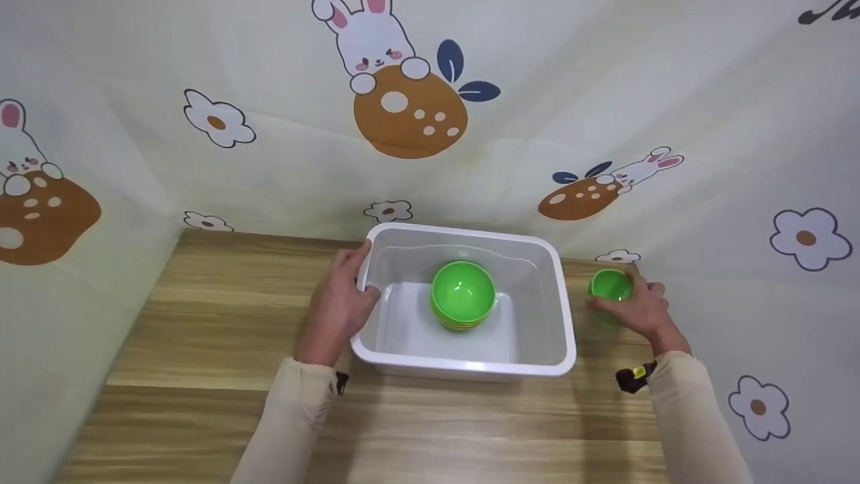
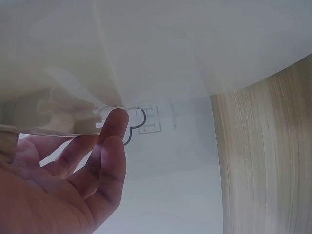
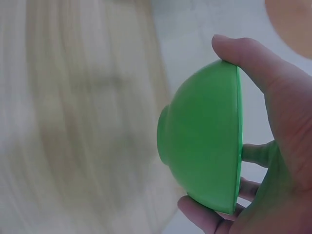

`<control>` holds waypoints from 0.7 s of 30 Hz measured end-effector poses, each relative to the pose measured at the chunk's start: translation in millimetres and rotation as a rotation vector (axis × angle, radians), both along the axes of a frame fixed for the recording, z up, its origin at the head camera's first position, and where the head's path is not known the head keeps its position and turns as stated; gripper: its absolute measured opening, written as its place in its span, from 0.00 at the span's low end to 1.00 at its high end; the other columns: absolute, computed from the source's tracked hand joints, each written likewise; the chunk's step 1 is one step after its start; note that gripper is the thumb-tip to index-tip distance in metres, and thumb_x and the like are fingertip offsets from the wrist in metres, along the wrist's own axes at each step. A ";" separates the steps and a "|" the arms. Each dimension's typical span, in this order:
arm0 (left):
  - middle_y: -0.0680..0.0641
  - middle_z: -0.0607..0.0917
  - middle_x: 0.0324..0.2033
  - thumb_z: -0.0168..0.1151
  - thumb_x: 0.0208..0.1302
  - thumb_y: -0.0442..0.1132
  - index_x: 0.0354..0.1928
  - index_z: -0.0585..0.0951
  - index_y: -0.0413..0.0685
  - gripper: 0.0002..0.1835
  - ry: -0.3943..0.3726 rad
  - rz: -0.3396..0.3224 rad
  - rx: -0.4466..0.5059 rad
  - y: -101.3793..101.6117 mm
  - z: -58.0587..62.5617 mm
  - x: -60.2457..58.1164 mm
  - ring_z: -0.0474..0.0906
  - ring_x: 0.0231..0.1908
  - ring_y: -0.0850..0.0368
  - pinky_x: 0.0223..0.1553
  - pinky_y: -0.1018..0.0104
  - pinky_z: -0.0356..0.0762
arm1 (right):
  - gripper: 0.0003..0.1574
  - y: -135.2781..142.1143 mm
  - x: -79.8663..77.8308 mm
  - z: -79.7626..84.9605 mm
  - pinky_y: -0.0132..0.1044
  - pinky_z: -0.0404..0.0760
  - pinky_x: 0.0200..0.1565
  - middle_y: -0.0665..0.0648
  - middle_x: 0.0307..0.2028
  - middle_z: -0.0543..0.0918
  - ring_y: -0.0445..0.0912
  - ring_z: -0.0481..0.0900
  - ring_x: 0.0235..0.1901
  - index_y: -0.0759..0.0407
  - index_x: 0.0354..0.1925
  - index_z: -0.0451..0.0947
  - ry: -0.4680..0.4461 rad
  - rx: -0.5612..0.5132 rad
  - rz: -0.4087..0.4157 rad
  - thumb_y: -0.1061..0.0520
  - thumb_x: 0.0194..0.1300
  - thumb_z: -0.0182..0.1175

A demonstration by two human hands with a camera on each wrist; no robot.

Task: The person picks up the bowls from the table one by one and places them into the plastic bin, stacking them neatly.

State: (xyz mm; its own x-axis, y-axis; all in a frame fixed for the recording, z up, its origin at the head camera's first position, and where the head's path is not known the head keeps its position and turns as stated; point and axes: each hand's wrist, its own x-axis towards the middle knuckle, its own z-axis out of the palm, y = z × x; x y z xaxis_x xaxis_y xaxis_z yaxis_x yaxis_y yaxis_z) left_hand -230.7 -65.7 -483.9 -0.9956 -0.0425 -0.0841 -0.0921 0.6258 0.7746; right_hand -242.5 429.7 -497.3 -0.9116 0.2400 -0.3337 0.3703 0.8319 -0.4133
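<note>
My left hand [image 1: 339, 302] grips the left rim of a white plastic tub [image 1: 463, 368], thumb over the inner side and fingers outside. In the left wrist view its fingers [image 2: 113, 161] curl by the tub's pale wall. Inside the tub stands a stack of bowls [image 1: 463, 293], a green one on top with green and yellow rims showing below. Right of the tub, my right hand [image 1: 641, 308] holds a single green bowl [image 3: 204, 139] by its rim, thumb and fingers on opposite sides. The right wrist view shows this bowl above the table, with its foot towards the wood.
The tub stands on a wood-grain table [image 1: 222, 329]. A pale curtain [image 1: 282, 168] printed with rabbits and flowers hangs behind the table and along both sides, close to the right hand.
</note>
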 end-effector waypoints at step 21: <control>0.49 0.71 0.67 0.61 0.62 0.36 0.79 0.61 0.64 0.42 0.001 0.004 -0.001 0.2 -0.5 0.4 0.76 0.61 0.47 0.61 0.44 0.79 | 0.76 -22.8 5.1 48.5 0.70 0.75 0.60 0.76 0.66 0.56 0.68 0.64 0.61 0.60 0.81 0.45 0.186 0.023 0.109 0.21 0.53 0.66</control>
State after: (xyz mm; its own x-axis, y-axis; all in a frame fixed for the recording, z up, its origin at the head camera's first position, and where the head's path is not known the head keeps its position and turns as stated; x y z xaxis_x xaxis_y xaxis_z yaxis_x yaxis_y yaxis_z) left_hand -230.2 -65.5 -484.4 -0.9954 -0.0461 -0.0835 -0.0939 0.6261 0.7741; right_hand -237.4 406.9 -448.8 -0.9780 0.1422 -0.1529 0.1967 0.8727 -0.4468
